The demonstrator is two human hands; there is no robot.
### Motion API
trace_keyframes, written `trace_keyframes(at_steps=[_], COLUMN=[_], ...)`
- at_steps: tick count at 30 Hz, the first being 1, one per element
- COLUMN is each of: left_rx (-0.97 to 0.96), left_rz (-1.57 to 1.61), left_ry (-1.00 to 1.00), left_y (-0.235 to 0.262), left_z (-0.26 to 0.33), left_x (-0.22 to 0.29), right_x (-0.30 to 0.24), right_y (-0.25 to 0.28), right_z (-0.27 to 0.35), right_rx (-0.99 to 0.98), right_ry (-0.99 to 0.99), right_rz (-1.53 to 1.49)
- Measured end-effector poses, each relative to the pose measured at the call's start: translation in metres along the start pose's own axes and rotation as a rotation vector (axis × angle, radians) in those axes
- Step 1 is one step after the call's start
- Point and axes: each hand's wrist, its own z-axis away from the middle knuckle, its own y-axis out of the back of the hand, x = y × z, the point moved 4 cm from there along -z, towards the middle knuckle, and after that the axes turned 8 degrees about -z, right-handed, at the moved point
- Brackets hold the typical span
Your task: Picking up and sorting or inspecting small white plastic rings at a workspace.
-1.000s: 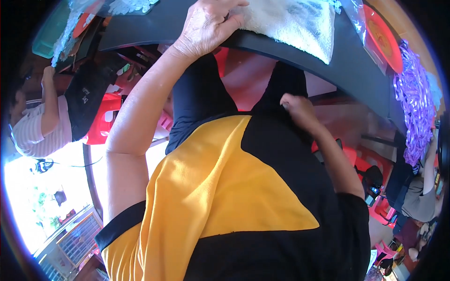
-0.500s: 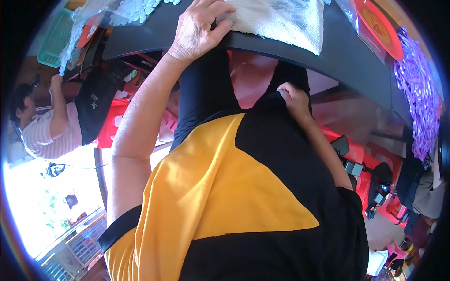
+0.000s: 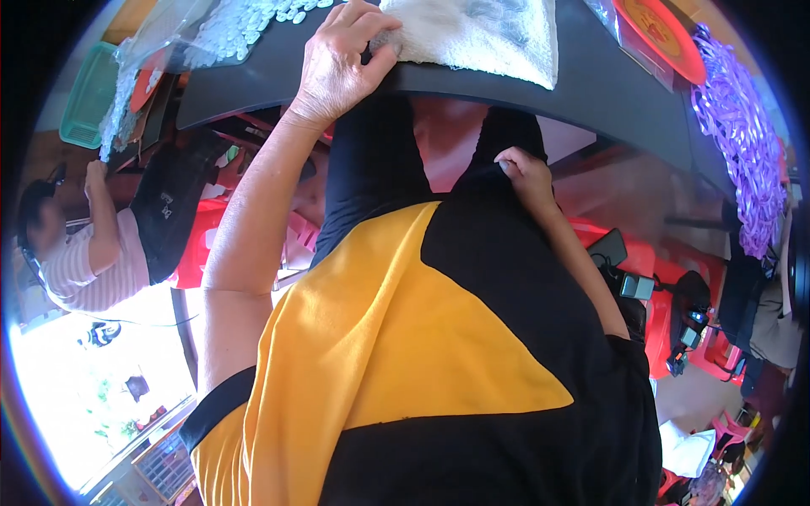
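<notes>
At the table's near edge, my left hand [image 3: 342, 63] rests by the left side of a white terry cloth [image 3: 481, 38]. Its fingers curl toward the thumb, around a small greyish patch [image 3: 386, 40] that I cannot identify. The fingertips are partly cut off by the top of the picture. Lower and to the right, my right hand [image 3: 527, 175] lies over my black trouser leg [image 3: 494, 181], below the tabletop. Its fingers are folded in, and whatever they may hold is hidden.
Many small translucent white pieces [image 3: 245, 29] lie on the dark table [image 3: 253, 93] at the left. A red plate [image 3: 662, 38] and a purple ribbon bundle [image 3: 742, 143] are at the right. A green basket [image 3: 89, 97] and a seated co-worker [image 3: 93, 253] are at far left.
The table and the things on it have shifted slightly left in the picture, along with my left hand. Both hands keep nearly the same pose.
</notes>
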Motion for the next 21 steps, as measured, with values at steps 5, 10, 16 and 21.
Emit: trace_keyframes(at_steps=[5,10,16,21], left_rx=[0.003,0.013,-0.012,-0.024], left_rz=[-0.049,-0.015,-0.010,-0.177], left_ry=[0.010,0.006,0.024,-0.075], left_y=[0.002,0.000,0.000,-0.010], left_z=[0.002,0.002,-0.001,0.003], left_x=[0.001,0.001,0.004,-0.011], right_x=[-0.006,-0.005,-0.002,-0.005], right_y=[-0.012,-0.010,-0.002,0.000], right_z=[-0.005,-0.003,-0.001,-0.002], right_rx=[-0.026,-0.021,0.009,0.024], right_ry=[0.038,0.070,0.047,0.049], right_rz=[0.070,0.134,0.083,0.046])
